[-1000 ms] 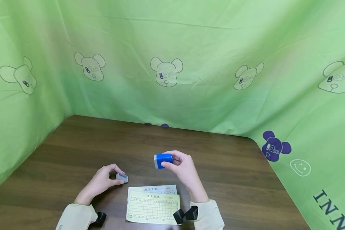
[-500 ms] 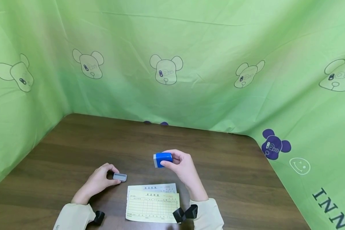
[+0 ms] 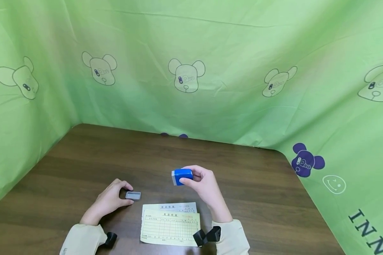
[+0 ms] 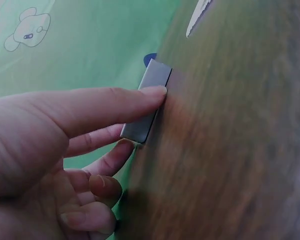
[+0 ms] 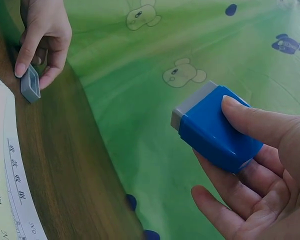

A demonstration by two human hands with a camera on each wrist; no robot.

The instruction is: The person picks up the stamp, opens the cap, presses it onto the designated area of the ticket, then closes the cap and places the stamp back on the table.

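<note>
My left hand (image 3: 110,198) pinches a small grey stamp cap (image 3: 133,196) between thumb and fingers, low at the table left of the papers. The cap's hollow side faces up. In the left wrist view, the thumb lies along the smooth side of the cap (image 4: 149,80). Held up above the table, a blue stamp (image 3: 182,176) is gripped by my right hand (image 3: 205,184). Its grey end points left, away from the palm. The right wrist view shows the thumb on top of the blue stamp (image 5: 215,130) and fingers beneath it.
Two printed slips overlap in front of me, a yellow receipt (image 3: 170,228) over a bluish-white receipt (image 3: 180,207). They lie on the dark wooden table (image 3: 140,152). A green curtain (image 3: 140,95) with bear drawings encloses the back and sides.
My left hand has turned the tilted cap to lie flatter, hollow side up, and shifted it slightly left. The right hand keeps the stamp almost still.
</note>
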